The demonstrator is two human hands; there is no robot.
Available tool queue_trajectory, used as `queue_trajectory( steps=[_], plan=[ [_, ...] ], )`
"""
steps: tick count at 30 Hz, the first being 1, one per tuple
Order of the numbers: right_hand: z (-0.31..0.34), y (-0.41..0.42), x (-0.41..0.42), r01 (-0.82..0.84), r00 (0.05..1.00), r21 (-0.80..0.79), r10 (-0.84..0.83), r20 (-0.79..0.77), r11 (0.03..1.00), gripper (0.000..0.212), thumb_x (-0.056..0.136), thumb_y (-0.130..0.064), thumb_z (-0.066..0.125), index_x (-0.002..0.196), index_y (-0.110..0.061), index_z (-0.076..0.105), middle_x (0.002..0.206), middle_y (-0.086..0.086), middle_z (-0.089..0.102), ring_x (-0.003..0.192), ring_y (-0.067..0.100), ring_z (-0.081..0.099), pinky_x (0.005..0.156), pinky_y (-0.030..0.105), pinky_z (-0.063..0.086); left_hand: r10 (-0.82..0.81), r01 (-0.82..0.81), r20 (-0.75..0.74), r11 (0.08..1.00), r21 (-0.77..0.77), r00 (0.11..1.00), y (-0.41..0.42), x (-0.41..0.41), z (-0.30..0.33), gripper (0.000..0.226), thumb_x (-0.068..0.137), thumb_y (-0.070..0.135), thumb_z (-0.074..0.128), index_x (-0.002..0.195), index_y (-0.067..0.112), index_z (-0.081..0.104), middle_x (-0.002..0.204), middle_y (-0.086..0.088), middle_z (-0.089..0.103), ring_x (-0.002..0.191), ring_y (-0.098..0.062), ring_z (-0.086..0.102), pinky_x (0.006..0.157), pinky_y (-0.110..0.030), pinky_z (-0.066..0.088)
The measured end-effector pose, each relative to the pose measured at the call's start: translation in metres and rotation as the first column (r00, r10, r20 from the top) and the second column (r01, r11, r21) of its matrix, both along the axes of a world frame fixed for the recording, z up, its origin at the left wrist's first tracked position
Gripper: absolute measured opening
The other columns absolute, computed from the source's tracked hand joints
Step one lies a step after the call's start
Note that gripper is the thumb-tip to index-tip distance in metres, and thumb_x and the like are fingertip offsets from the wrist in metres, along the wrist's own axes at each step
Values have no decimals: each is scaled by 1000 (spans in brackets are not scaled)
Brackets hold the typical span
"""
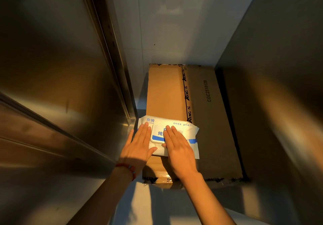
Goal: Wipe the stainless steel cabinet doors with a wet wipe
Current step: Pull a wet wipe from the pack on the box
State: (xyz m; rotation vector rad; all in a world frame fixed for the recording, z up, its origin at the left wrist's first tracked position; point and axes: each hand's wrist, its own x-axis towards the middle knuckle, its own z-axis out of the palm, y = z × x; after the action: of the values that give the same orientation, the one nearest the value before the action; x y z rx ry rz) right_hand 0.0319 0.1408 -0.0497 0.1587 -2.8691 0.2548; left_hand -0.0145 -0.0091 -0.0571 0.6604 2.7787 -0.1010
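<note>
A person's two hands lie flat on a pack of wet wipes [167, 137], seen from the head camera looking down. The pack is a soft white pouch with blue lettering, a blue band across its face and a rounded white flip lid [158, 135] near its middle; the lid is closed. It rests on the near-left part of a brown cardboard box [202, 119], its left end overhanging the box's left edge. The left hand [138, 147] presses the pack's left end, fingers [146, 130] straight and close together, thumb spread toward the lid's near edge; a red beaded bracelet [128, 169] circles that wrist. The right hand [180, 149] covers the lid's right side, fingers straight and together, gripping nothing. The box carries a strip of black printed tape along its centre seam and a printed code on its right flap. A stainless steel cabinet door [52, 63] rises at left, streaked with warm light; another steel panel [279, 67] stands at right.
</note>
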Motion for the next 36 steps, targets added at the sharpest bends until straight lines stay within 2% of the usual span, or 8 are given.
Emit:
queue_trajectory(
  steps=[5,14,20,22,26,29,31,36],
  plan=[
    [2,-3,-1,21,1000,-47,-20,18,999,67,45,-17,95,106,-2,70,109,14,69,99,29,67,77,41,53,-1,1,-7,999,33,1000,0,0,-2,72,97,50,24,147,12,-12,157,-6,-9,144,-19,-9,111,-35,-11],
    [4,-6,-2,48,998,-118,-44,36,992,61,53,-8,91,109,2,68,112,18,67,102,34,65,83,46,49,-30,30,-53,1000,3,998,1,0,-1,69,98,50,17,143,14,-20,156,-8,-13,143,-21,-13,112,-37,-12],
    [9,-6,-2,53,999,-111,-52,15,992,69,36,-9,96,100,0,72,102,16,71,92,31,69,75,43,53,-30,30,-70,999,11,997,2,0,-2,68,98,49,18,138,14,-24,157,-9,-10,143,-21,-11,109,-37,-14],
    [8,-7,-2,63,997,-127,-57,50,990,67,41,-7,95,103,1,70,106,17,69,96,33,68,78,46,51,-27,27,-63,1000,10,998,2,0,-3,69,98,49,18,141,13,-22,157,-9,-10,143,-21,-11,111,-38,-12],
    [13,-7,-1,67,988,-174,-41,151,982,60,67,-4,83,122,2,60,126,20,58,117,36,56,97,48,41,-23,24,-60,999,23,998,1,0,-2,69,98,49,19,142,13,-21,157,-8,-11,143,-21,-12,110,-37,-13],
    [18,-6,-8,94,994,-218,-79,77,971,56,53,-7,91,103,3,68,103,21,69,95,35,67,78,47,54,-20,24,-65,998,56,998,0,2,-2,69,98,48,21,138,15,-24,156,-7,-13,143,-20,-12,107,-36,-17],
    [23,-5,-15,89,996,-235,-88,16,968,55,46,-8,94,94,2,70,94,19,71,87,33,70,69,43,57,-23,28,-74,998,63,997,-1,2,-2,68,98,48,21,134,16,-27,156,-6,-15,143,-19,-12,106,-36,-17],
    [20,2,-12,-13,997,-123,3,-77,992,60,44,-9,94,98,0,71,102,16,71,91,30,69,72,43,56,-17,19,-54,999,35,998,0,1,-3,70,98,49,22,142,14,-19,156,-7,-14,143,-19,-12,106,-36,-16]
  ],
)
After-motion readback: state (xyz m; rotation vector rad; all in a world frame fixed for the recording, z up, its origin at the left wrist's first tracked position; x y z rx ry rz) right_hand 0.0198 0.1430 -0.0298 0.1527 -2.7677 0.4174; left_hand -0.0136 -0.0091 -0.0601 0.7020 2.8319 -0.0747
